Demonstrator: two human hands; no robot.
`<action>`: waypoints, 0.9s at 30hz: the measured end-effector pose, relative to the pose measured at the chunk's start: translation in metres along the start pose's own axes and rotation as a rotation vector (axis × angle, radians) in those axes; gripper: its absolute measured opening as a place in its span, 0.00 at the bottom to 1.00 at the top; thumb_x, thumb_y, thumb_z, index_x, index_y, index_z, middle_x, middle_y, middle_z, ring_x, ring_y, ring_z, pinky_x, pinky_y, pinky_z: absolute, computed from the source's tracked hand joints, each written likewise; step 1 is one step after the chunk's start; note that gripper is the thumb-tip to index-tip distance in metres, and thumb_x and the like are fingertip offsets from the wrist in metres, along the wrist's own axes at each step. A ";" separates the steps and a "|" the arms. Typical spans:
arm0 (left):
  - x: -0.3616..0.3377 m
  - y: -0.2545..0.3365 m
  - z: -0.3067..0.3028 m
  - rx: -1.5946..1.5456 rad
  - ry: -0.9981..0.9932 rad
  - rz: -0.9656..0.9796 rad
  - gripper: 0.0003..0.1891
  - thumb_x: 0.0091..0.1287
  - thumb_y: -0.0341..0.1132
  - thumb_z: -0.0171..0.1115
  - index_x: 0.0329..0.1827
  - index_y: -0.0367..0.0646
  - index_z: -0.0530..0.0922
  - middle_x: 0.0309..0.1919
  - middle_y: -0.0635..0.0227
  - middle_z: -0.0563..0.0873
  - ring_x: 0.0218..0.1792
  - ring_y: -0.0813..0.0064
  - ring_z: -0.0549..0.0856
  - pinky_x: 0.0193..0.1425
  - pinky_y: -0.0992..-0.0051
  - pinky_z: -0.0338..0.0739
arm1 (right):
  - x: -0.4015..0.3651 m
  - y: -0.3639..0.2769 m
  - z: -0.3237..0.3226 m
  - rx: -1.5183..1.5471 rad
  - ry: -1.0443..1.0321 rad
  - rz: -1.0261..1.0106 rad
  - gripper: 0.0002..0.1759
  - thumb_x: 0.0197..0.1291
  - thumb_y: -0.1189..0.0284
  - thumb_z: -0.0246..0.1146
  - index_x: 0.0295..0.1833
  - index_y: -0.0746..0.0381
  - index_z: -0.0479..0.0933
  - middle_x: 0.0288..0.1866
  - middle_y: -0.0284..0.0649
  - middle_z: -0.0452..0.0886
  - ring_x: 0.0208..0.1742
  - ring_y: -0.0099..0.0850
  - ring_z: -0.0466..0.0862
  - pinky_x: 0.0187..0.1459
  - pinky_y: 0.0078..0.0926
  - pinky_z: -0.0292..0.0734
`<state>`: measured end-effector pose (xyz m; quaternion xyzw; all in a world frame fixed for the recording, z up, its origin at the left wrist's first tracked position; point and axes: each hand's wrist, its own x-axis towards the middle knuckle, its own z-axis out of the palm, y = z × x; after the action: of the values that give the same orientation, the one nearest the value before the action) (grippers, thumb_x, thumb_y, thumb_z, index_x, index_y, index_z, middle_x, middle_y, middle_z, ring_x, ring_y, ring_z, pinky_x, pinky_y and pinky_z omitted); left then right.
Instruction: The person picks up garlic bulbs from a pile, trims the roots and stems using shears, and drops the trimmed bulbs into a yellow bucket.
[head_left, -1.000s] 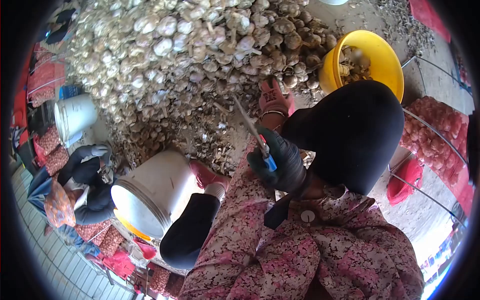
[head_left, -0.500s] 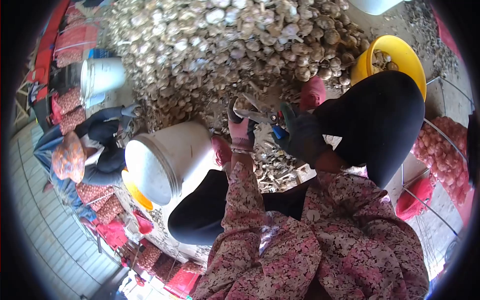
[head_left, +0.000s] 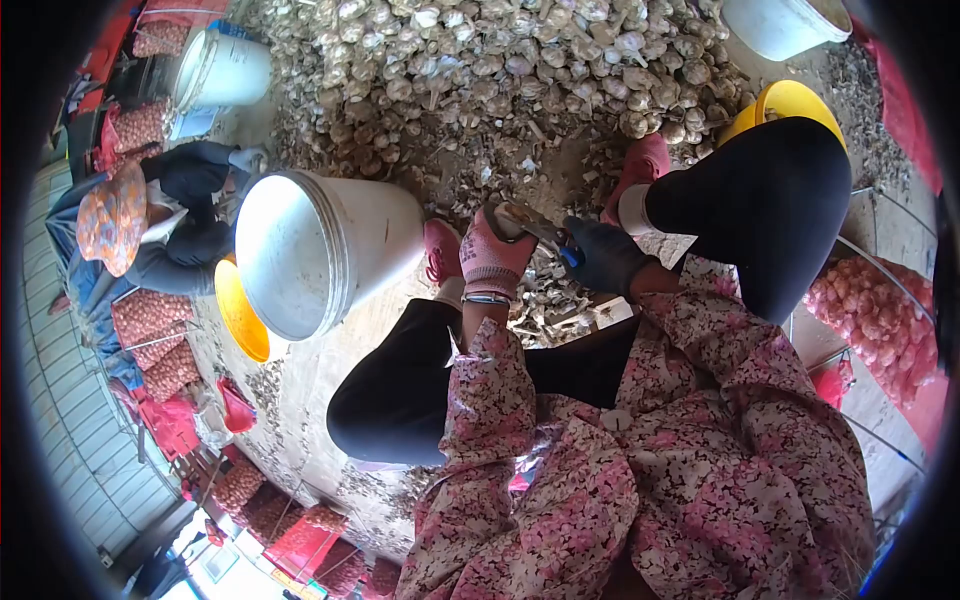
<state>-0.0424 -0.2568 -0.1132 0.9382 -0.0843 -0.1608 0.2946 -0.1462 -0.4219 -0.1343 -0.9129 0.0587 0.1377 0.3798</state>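
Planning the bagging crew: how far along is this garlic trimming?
Early to midway, I'd judge. Done: cut scraps litter the ground by the feet, and filled red sacks sit nearby. In hand: the right hand holds scissors up against the left hand; what that one grips is hidden. Left: a big garlic heap lies ahead, many bulbs with stems on.

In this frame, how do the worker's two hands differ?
The left hand wears a pink glove; the right hand wears a dark one. The right hand grips the blue-handled shears; the left hand curls at their blade tips, its contents hidden. Both are gloved and meet above the garlic trimmings.
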 end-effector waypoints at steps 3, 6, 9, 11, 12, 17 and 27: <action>-0.007 0.002 -0.005 -0.010 -0.037 -0.035 0.36 0.44 0.42 0.76 0.55 0.34 0.73 0.42 0.52 0.85 0.46 0.59 0.85 0.53 0.65 0.78 | 0.005 0.006 -0.002 -0.054 -0.072 0.007 0.19 0.56 0.63 0.62 0.49 0.63 0.72 0.36 0.53 0.81 0.40 0.49 0.83 0.42 0.46 0.76; -0.013 0.002 0.006 -0.610 -0.310 0.141 0.33 0.46 0.25 0.76 0.58 0.41 0.73 0.47 0.66 0.83 0.48 0.75 0.82 0.54 0.75 0.79 | 0.024 0.036 0.004 -0.187 -0.196 0.052 0.19 0.57 0.61 0.60 0.48 0.63 0.74 0.38 0.52 0.82 0.42 0.47 0.84 0.44 0.46 0.77; -0.021 0.027 0.005 -0.714 -0.273 0.289 0.34 0.48 0.21 0.73 0.60 0.42 0.71 0.50 0.67 0.80 0.51 0.74 0.80 0.57 0.76 0.77 | 0.044 0.062 0.013 -0.307 -0.351 0.150 0.20 0.56 0.61 0.59 0.50 0.63 0.77 0.41 0.51 0.83 0.43 0.46 0.84 0.45 0.43 0.78; -0.013 0.006 0.008 -0.972 -0.175 0.239 0.35 0.46 0.16 0.69 0.61 0.43 0.71 0.51 0.65 0.79 0.51 0.71 0.80 0.57 0.73 0.78 | 0.037 0.056 0.012 -0.091 -0.088 0.197 0.23 0.56 0.59 0.60 0.52 0.63 0.76 0.44 0.53 0.83 0.45 0.46 0.84 0.45 0.41 0.78; -0.008 -0.006 0.006 -1.089 -0.148 0.208 0.33 0.48 0.14 0.66 0.61 0.44 0.71 0.51 0.65 0.79 0.50 0.71 0.81 0.56 0.72 0.78 | 0.034 0.044 0.003 -0.095 -0.094 0.185 0.23 0.56 0.59 0.60 0.52 0.63 0.76 0.44 0.53 0.83 0.45 0.46 0.84 0.45 0.41 0.78; 0.024 -0.038 -0.024 -1.860 -0.236 0.107 0.18 0.67 0.38 0.62 0.59 0.48 0.73 0.49 0.65 0.80 0.49 0.73 0.79 0.51 0.73 0.77 | 0.006 -0.009 -0.011 0.605 -0.113 0.211 0.32 0.55 0.53 0.66 0.59 0.62 0.70 0.44 0.49 0.82 0.46 0.41 0.83 0.47 0.36 0.76; 0.001 -0.001 0.005 -1.664 -0.160 -0.116 0.16 0.67 0.35 0.62 0.55 0.41 0.74 0.53 0.65 0.80 0.52 0.68 0.81 0.58 0.71 0.77 | 0.015 -0.008 0.004 0.753 -0.072 0.107 0.19 0.60 0.60 0.64 0.48 0.63 0.76 0.30 0.38 0.80 0.32 0.25 0.79 0.37 0.30 0.73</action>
<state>-0.0429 -0.2591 -0.1181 0.4033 0.0898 -0.2513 0.8753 -0.1309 -0.4134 -0.1364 -0.6996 0.1394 0.1582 0.6827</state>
